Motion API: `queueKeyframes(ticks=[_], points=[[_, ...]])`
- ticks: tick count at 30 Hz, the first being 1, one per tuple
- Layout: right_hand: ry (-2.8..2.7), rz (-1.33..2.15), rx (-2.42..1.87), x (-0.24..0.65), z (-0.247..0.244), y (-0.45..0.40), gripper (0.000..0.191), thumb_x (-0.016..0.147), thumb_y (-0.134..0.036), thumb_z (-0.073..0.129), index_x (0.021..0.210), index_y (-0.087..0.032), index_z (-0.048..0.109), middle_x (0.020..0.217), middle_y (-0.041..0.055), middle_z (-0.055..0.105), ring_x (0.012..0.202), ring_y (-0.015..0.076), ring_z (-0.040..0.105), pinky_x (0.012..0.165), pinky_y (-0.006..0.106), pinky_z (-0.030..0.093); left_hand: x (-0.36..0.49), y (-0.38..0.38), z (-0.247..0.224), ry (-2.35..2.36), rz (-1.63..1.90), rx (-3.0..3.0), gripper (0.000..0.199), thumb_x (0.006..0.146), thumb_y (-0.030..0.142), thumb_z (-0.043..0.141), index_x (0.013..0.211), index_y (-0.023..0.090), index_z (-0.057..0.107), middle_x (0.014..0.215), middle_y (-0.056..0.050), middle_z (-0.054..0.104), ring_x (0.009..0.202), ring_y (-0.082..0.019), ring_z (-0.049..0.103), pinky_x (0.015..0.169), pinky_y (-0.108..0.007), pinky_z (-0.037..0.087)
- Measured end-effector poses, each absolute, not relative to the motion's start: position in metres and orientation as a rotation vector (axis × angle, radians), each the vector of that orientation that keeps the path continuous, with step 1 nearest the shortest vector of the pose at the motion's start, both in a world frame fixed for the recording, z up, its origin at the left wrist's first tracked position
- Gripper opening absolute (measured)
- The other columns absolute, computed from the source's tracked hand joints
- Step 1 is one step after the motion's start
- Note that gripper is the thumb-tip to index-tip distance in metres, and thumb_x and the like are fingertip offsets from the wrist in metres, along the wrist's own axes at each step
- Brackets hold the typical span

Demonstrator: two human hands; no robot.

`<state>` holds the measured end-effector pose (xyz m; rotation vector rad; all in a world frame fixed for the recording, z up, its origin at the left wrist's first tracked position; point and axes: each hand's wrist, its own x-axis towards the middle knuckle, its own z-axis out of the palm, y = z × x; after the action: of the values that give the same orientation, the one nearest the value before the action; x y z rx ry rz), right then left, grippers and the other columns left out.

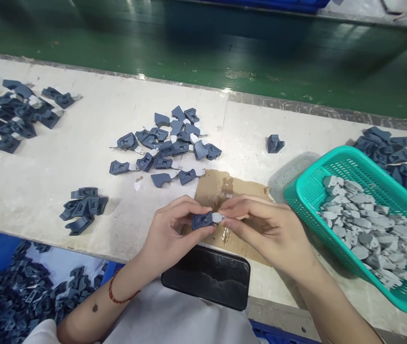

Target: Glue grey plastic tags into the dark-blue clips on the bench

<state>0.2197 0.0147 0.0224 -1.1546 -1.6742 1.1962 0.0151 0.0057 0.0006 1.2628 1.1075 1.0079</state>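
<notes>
Between thumb and fingers, my left hand (pixel 174 227) grips a dark blue-grey plastic part (pixel 202 220) with a recess in its face. My right hand (pixel 266 224) pinches a small light grey plastic piece (pixel 217 218) against the right end of the dark part. The two pieces touch; how deep one sits in the other is hidden by the fingertips. Beneath both hands lies a brown tape patch (pixel 212 188) with wet-looking smears. Just beyond it, several dark parts with light grey ends (pixel 165 148) are spread in a loose group.
At right stands a green basket (pixel 302 191) of light grey pieces, with dark parts (pixel 382 145) behind it. More dark parts lie at far left (pixel 9 114) and near left (pixel 84 208). One dark part (pixel 274 144) sits alone. A phone (pixel 206 277) rests at the table edge.
</notes>
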Motion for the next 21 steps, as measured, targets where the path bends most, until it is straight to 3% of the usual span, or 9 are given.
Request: queueKeyframes(ticks=[6,11,16,18,21], points=[[-1.704,1.205,-1.132,0.216,0.019,0.012,0.011,0.095,-0.015,0.070,0.086,-0.021,0.071,0.092,0.0011,0.075,0.090,0.0138,0.072,0.078,0.022,0.057,0.015,0.006,0.002,1.117,1.027,1.211,0.015,0.075,0.014,0.087,0.088,0.019,0.081,0.084,-0.003,0.071,0.075,-0.012,0.068,0.059,-0.014,0.056],[-1.871,0.878,-1.050,0.216,0.019,0.008,0.010,0.096,-0.015,0.066,0.103,-0.021,0.066,0.102,0.0044,0.072,0.095,0.0158,0.070,0.082,0.026,0.057,0.015,0.009,0.002,0.959,0.910,0.844,0.018,0.074,0.022,0.091,0.088,0.020,0.081,0.084,-0.002,0.077,0.074,-0.013,0.073,0.068,-0.020,0.062],[-2.185,0.564,-1.006,0.211,0.019,0.008,0.057,0.092,-0.024,0.068,0.143,-0.010,0.049,0.134,0.0192,0.061,0.122,0.0278,0.061,0.101,0.040,0.053,0.012,0.011,0.006,0.839,0.837,0.744,0.019,0.082,0.032,0.087,0.096,0.021,0.080,0.083,-0.001,0.078,0.078,-0.013,0.074,0.075,-0.020,0.061],[-2.235,0.429,-1.017,0.207,0.017,0.008,0.056,0.093,-0.028,0.069,0.142,-0.010,0.049,0.133,0.0196,0.062,0.119,0.0292,0.062,0.096,0.041,0.055,0.011,0.010,0.008,0.771,0.789,0.761,0.018,0.088,0.036,0.081,0.095,0.019,0.079,0.077,-0.001,0.076,0.073,-0.011,0.071,0.074,-0.018,0.059],[-2.237,0.303,-1.015,0.203,0.015,0.009,0.039,0.096,-0.028,0.066,0.129,-0.011,0.055,0.120,0.0172,0.069,0.106,0.0284,0.067,0.086,0.040,0.056,0.011,0.009,0.011,0.747,0.738,0.812,0.020,0.093,0.037,0.076,0.093,0.018,0.078,0.073,0.001,0.072,0.068,-0.009,0.065,0.069,-0.016,0.054]])
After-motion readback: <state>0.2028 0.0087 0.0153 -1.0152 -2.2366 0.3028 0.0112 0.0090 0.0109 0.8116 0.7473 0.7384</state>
